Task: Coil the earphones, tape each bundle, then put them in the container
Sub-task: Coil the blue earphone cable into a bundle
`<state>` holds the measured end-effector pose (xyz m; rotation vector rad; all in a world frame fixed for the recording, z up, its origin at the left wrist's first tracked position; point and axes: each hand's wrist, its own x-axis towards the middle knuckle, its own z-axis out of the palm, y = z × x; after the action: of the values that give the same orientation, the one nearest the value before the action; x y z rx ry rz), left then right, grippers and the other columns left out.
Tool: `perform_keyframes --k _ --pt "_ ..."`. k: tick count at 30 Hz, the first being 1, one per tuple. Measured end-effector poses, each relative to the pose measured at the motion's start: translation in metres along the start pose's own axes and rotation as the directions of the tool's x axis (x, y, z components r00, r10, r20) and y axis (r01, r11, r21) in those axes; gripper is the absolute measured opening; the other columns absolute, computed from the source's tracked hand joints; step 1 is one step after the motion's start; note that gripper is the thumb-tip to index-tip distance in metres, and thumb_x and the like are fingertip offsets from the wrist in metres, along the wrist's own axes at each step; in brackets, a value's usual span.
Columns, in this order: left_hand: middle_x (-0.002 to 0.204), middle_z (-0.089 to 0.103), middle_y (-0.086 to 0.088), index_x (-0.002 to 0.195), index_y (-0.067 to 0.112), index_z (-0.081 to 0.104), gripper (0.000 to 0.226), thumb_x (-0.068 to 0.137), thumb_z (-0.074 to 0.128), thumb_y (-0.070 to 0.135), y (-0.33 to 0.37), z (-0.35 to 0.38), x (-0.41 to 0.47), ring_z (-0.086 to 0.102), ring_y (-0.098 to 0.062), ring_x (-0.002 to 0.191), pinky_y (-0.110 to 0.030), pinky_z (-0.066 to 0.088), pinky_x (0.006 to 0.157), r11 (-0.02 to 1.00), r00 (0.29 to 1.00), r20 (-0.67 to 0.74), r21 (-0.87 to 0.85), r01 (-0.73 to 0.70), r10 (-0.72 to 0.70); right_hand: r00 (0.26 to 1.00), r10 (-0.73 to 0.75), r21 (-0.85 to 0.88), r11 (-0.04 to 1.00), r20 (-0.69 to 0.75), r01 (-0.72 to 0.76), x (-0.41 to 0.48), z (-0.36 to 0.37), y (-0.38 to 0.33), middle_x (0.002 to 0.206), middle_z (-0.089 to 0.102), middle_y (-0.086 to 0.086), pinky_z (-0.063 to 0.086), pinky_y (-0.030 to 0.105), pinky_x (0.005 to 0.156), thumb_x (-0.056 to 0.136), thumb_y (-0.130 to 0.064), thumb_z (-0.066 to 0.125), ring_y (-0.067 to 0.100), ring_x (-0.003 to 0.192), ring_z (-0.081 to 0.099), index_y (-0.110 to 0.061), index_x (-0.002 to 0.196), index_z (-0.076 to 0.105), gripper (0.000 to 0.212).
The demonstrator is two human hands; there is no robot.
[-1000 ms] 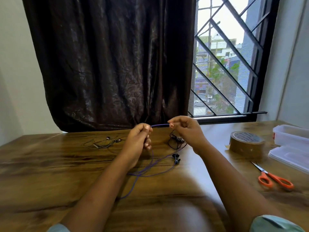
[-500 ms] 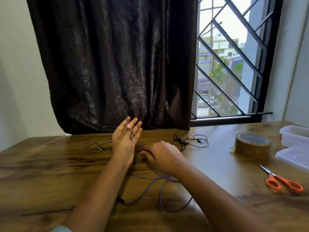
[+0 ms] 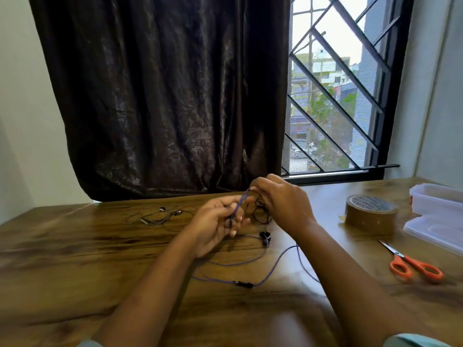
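Both gripped thin purple earphone cord above brown wooden table: left hand curled round it, right hand pinched its top.

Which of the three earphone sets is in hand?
The purple-corded set, pinched between left hand and right hand; black tangle and grey set lie on the table.

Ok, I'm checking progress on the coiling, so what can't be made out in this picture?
All head view.
Turns of the purple earphones: hidden inside the left hand.
Much of the black earphones: behind the right hand.
Far end of the container: cut off by the right edge.
Print on the tape roll: too small.
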<state>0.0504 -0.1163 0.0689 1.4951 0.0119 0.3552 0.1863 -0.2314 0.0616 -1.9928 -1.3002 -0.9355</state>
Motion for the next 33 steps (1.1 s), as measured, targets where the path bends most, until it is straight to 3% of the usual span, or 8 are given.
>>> perform_keyframes --k 2,6,12,20,22,25,27,33 --pt "0.061 0.056 0.001 0.115 0.007 0.060 0.036 0.098 0.029 0.002 0.003 0.002 0.000 0.050 -0.010 0.044 -0.030 0.053 0.082 0.989 0.999 0.012 -0.147 -0.031 0.033 0.994 0.088 0.048 0.995 0.067 -0.091 -0.002 0.008 -0.002 0.097 0.062 -0.002 0.041 0.030 0.059 0.096 -0.033 0.049 0.029 0.083 0.064 -0.031 0.108 0.061 0.017" --pt "0.086 0.073 -0.002 0.127 0.010 0.049 0.035 0.099 0.029 0.003 0.006 -0.001 0.004 0.069 -0.013 0.068 -0.025 0.055 0.071 0.959 0.982 -0.135 -0.235 -0.162 0.132 0.957 0.122 0.052 0.989 0.263 -0.141 -0.006 0.024 -0.015 0.106 0.067 0.005 0.045 0.036 0.066 0.098 -0.040 0.039 0.034 0.096 0.063 -0.031 0.116 0.057 0.027" --pt "0.123 0.056 -0.005 0.144 0.014 0.029 0.044 0.101 0.030 0.003 -0.001 -0.022 0.013 0.057 -0.017 0.110 -0.021 0.049 0.083 0.962 0.892 -0.382 -0.025 -0.272 0.242 0.890 -0.053 0.078 0.997 0.453 0.020 -0.007 0.031 -0.045 0.101 0.066 0.010 0.035 0.031 0.060 0.100 -0.041 0.035 0.034 0.091 0.064 -0.023 0.110 0.056 0.029" --pt "0.135 0.053 -0.005 0.148 0.010 0.021 0.050 0.101 0.035 0.005 -0.013 -0.050 0.021 0.047 -0.013 0.125 -0.027 0.033 0.107 0.924 0.820 -0.487 0.360 -0.126 0.301 0.838 -0.220 0.139 0.975 0.500 0.173 -0.001 0.011 -0.055 0.098 0.067 0.004 0.037 0.028 0.063 0.099 -0.038 0.042 0.027 0.089 0.062 -0.025 0.108 0.060 0.024" --pt "0.127 0.059 -0.008 0.145 0.009 0.030 0.045 0.100 0.035 0.004 -0.015 -0.050 0.018 0.055 -0.016 0.114 -0.025 0.041 0.099 0.916 0.835 -0.481 0.396 -0.066 0.268 0.834 -0.276 0.171 0.960 0.477 0.220 -0.001 0.008 -0.061 0.099 0.067 0.003 0.037 0.027 0.064 0.099 -0.039 0.041 0.025 0.088 0.061 -0.026 0.109 0.060 0.025" --pt "0.088 0.065 -0.007 0.100 0.009 0.060 0.022 0.098 0.038 0.003 -0.014 -0.036 0.010 0.058 -0.014 0.079 -0.016 0.046 0.068 0.914 0.931 -0.340 0.406 0.015 0.136 0.868 -0.313 0.280 0.936 0.386 0.214 0.002 0.009 -0.063 0.102 0.068 -0.001 0.039 0.027 0.066 0.098 -0.040 0.043 0.018 0.088 0.062 -0.029 0.110 0.062 0.025" --pt "0.070 0.066 -0.003 0.084 0.009 0.063 0.031 0.098 0.035 0.004 -0.011 -0.026 0.005 0.061 -0.013 0.066 -0.022 0.050 0.066 0.933 0.976 -0.210 0.358 0.022 0.058 0.919 -0.217 0.318 0.942 0.330 0.108 0.005 0.015 -0.051 0.094 0.069 -0.004 0.047 0.030 0.068 0.096 -0.044 0.043 0.018 0.086 0.064 -0.032 0.103 0.062 0.023" --pt "0.043 0.044 0.001 0.105 0.005 0.060 0.030 0.100 0.030 0.007 -0.003 -0.004 0.002 0.042 -0.011 0.033 -0.030 0.055 0.074 0.978 0.990 -0.127 0.189 0.090 -0.067 0.972 0.123 0.270 0.947 0.199 -0.175 0.006 0.009 -0.004 0.065 0.055 -0.011 0.048 0.034 0.063 0.090 -0.050 0.049 0.016 0.071 0.058 -0.030 0.085 0.061 0.023"
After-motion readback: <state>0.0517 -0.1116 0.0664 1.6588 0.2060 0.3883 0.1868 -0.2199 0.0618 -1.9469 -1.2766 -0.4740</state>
